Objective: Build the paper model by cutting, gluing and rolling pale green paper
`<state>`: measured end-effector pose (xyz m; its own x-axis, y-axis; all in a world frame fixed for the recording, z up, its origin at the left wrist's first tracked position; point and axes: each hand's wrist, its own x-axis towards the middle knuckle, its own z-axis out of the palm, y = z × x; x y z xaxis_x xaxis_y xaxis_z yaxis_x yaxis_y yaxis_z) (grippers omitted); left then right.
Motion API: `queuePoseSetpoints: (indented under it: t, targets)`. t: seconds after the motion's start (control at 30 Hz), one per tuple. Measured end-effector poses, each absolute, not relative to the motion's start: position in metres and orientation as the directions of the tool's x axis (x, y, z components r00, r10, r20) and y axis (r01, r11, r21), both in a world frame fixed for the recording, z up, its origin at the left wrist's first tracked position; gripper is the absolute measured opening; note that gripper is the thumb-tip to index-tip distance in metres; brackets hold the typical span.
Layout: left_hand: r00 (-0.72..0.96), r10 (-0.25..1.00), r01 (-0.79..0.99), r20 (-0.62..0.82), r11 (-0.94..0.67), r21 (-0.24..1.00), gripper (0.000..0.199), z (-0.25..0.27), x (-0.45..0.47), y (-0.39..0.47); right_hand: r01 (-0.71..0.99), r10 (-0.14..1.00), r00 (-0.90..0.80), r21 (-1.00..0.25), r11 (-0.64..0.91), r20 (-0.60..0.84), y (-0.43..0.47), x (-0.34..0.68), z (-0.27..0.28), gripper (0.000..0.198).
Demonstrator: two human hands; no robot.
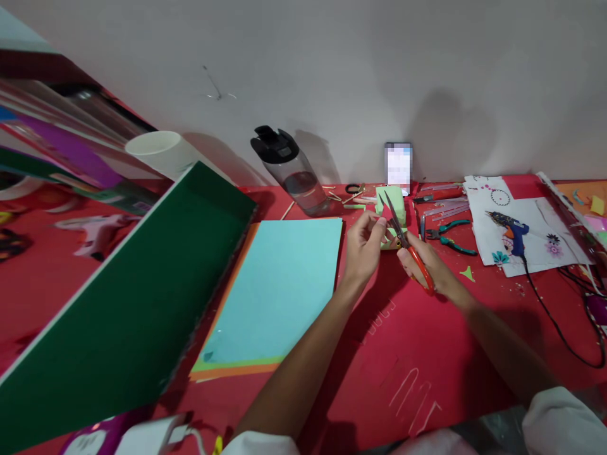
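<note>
My right hand (422, 262) grips red-handled scissors (403, 240), blades open and pointing up toward the wall. My left hand (363, 243) pinches a small light-green paper piece (391, 212) right beside the blades. Both hands hover over the red table (408, 354), in front of a phone (398, 165) propped against the wall.
A stack of coloured sheets, cyan on top (279, 284), lies left of my hands. A large green board (128, 303) leans at the left. A dark-lidded water bottle (291, 174), green pliers (450, 237), a blue glue gun (509, 229) with its cord, and white patterned papers (535, 246) lie around.
</note>
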<state>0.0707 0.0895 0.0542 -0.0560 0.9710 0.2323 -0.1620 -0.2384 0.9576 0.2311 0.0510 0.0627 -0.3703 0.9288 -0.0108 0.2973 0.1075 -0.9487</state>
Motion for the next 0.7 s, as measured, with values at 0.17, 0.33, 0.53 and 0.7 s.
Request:
queuePoseSetpoints:
  t: [0.17,0.33,0.53,0.7]
  targets:
    - [-0.056,0.971,-0.174,0.233,-0.240,0.955,0.028,0.0542,0.0710,0.0891,0.318,0.931,-0.366,-0.941,0.112,-0.013,0.0509,0.2312,0.0633,0.046]
    - [-0.055,0.970,-0.189,0.236,-0.242,0.952,0.029,0.0546,0.0720,0.0888,0.317,0.937,-0.350,-0.942,0.109,-0.009,0.0511,0.2302,0.0638,0.043]
    - [-0.053,0.972,-0.188,0.228,-0.234,0.954,0.030,0.0536,0.0721,0.0893,0.338,0.937,-0.350,-0.935,0.111,-0.016,0.0510,0.2302,0.0651,0.040]
    - [-0.049,0.973,-0.164,0.227,-0.232,0.959,0.028,0.0507,0.0707,0.0904,0.376,0.941,-0.338,-0.916,0.136,0.001,0.0516,0.2306,0.0675,0.037]
